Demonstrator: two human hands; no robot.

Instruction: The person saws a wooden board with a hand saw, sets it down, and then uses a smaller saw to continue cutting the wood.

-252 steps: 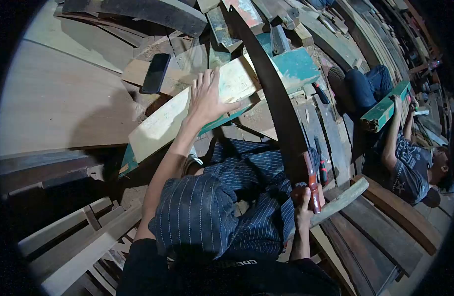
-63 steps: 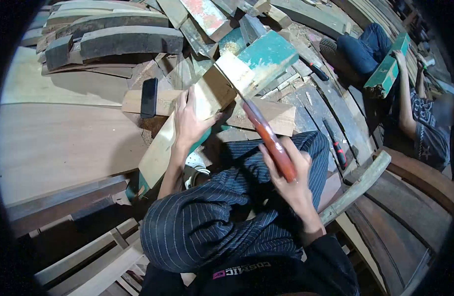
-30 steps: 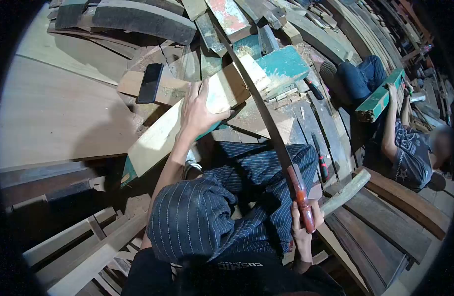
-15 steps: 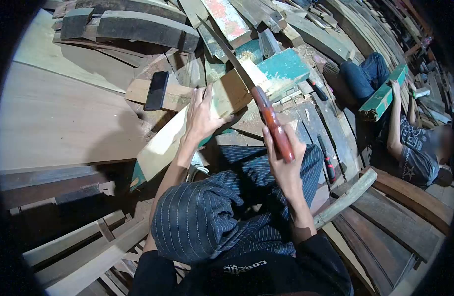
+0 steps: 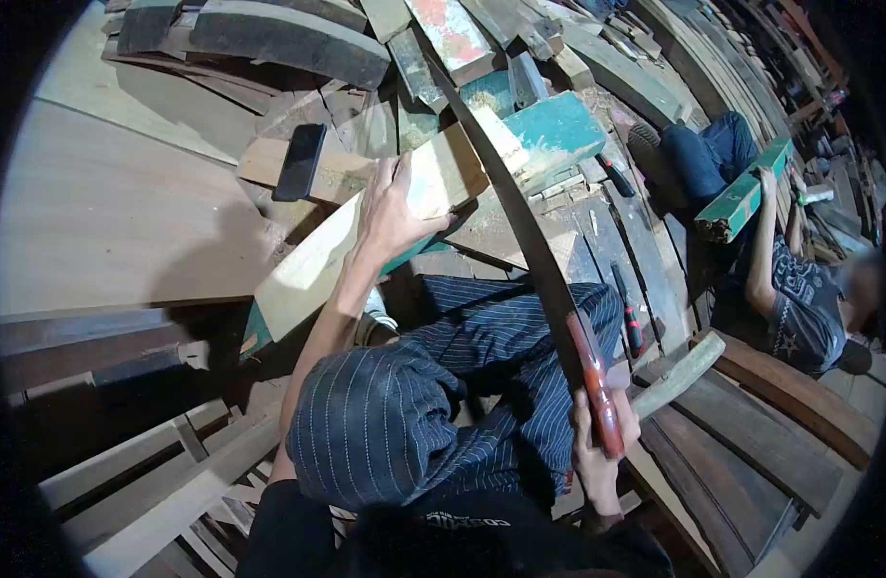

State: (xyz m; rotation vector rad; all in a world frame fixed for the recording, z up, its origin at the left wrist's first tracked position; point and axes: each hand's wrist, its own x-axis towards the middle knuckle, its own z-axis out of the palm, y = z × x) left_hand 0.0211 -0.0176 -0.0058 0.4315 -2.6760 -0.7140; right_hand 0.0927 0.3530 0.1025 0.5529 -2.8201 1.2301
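Note:
My right hand (image 5: pixel 605 433) is closed round the reddish-brown handle of a saw (image 5: pixel 525 226), low on the right near my thigh. The long blade slants up and left, crossing the end of a pale wooden beam (image 5: pixel 313 260) with green paint along its side. My left hand (image 5: pixel 390 217) grips that beam near the blade, fingers over its upper edge and thumb across its face. Beyond the blade lies a block with a green painted face (image 5: pixel 555 127).
A black phone (image 5: pixel 300 162) rests on a wood piece at the left. Red-and-black tools (image 5: pixel 631 323) lie at the right. A co-worker (image 5: pixel 799 289) sits at the far right holding a green beam (image 5: pixel 748 191). Curved dark timbers (image 5: pixel 289 40) are stacked at the top.
My right hand has drawn the saw back toward my body, down and right, so more blade shows on my side of the beam. My left hand still grips the beam.

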